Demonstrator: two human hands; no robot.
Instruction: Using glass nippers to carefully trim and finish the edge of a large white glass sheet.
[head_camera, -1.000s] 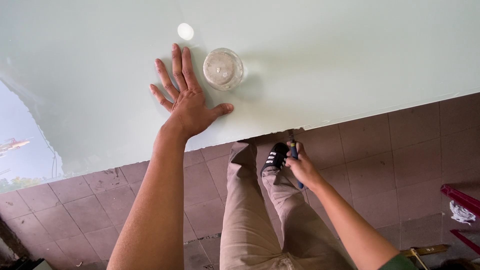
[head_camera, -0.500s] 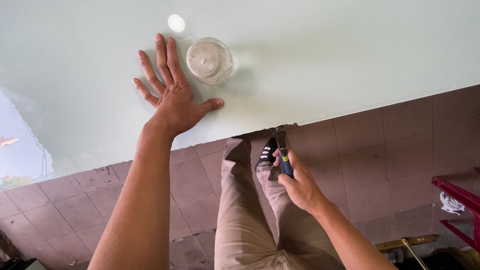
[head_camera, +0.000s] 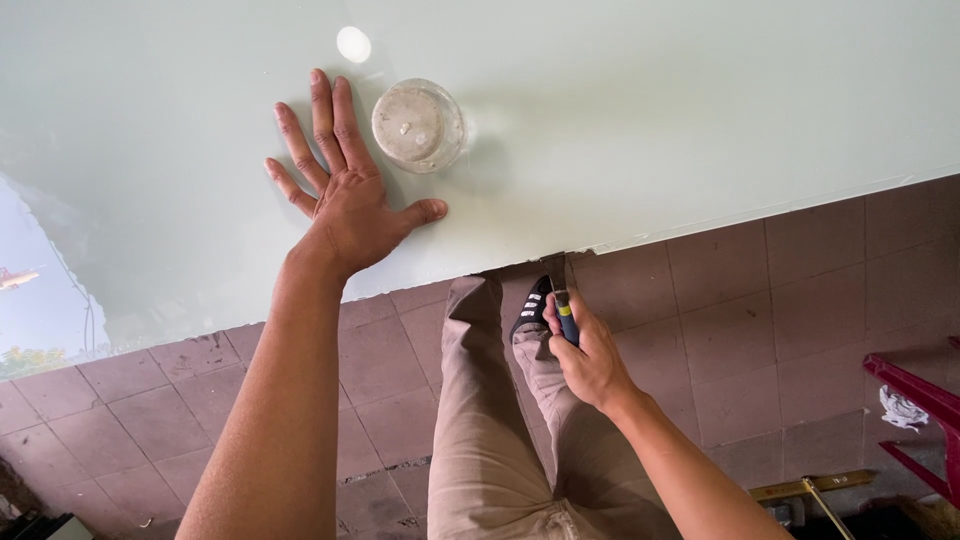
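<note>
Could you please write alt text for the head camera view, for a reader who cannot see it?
Seen from above, a person's left hand lies flat on a pale green glossy sheet beside a round clear jar, while the right hand grips a blue-handled tool at the sheet's near edge. Below are khaki trousers, a black shoe and a brown tiled floor.

Pinkish-brown square floor tiles (head_camera: 770, 300) underfoot, laid in a grid with dark grout lines, scuffed and dusty in places. Above them, filling the upper half, a broad pale green glossy panel (head_camera: 650, 110) with a ragged lower edge. Bright round glare spot (head_camera: 353, 44) near the top, daylight and foliage mirrored at far left. Off to the right, part of a red frame (head_camera: 915, 400) with a white rag (head_camera: 903, 408) draped on it. Lower right, a brass-coloured strip (head_camera: 805, 487) lying on the tiles.
</note>
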